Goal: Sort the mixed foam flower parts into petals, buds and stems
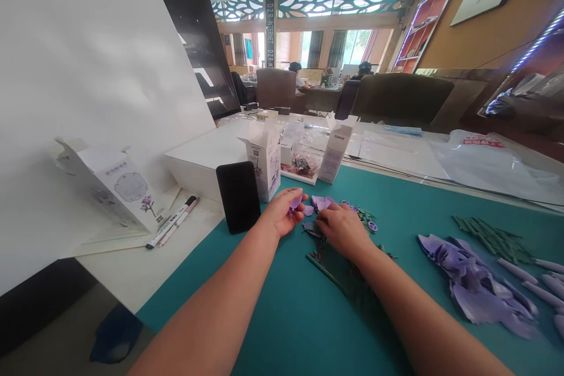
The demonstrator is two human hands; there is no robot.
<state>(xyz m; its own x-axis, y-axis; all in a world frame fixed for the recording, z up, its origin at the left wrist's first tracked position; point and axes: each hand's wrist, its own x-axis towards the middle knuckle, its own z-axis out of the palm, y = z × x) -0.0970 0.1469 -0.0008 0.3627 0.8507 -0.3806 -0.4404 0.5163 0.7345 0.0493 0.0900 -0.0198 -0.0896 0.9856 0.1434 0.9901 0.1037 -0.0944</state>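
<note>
My left hand (282,212) is closed around a purple plastic petal (296,202), pinched between thumb and fingers. Just to its right, my right hand (344,228) reaches down with bent fingers into a pile of small parts; its fingertips are partly hidden, so I cannot make out what they grip. Beside and behind that hand lie loose purple petals (322,202), small purple rings (372,227) and green bits (365,213). A long green stem (325,270) rests on the green mat, partly in shadow under my right forearm.
Larger purple petals (473,282), green sticks (489,238) and pale purple rods (517,270) lie on the mat (286,317) at right. A black phone-like slab (238,197) stands by open boxes (264,167). Pens (174,223) lie left; people (296,73) sit far behind.
</note>
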